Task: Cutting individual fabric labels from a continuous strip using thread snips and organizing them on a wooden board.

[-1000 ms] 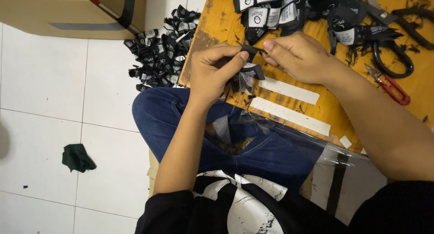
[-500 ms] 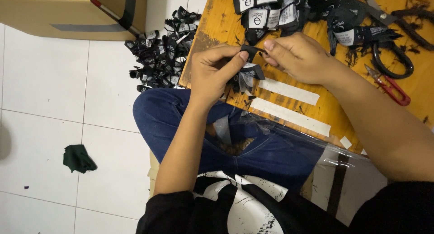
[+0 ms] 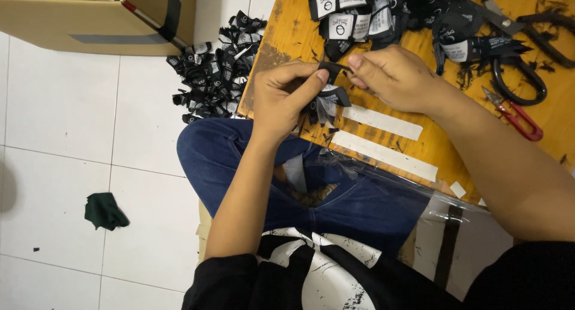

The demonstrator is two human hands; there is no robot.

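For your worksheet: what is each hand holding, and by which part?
Both the left hand and right hand pinch a small black fabric label at its ends.

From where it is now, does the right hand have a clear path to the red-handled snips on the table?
Probably yes. The red-handled snips lie alone on bare wood beside the right forearm, nothing covering them. But the right hand is pinching a black label with the left hand.
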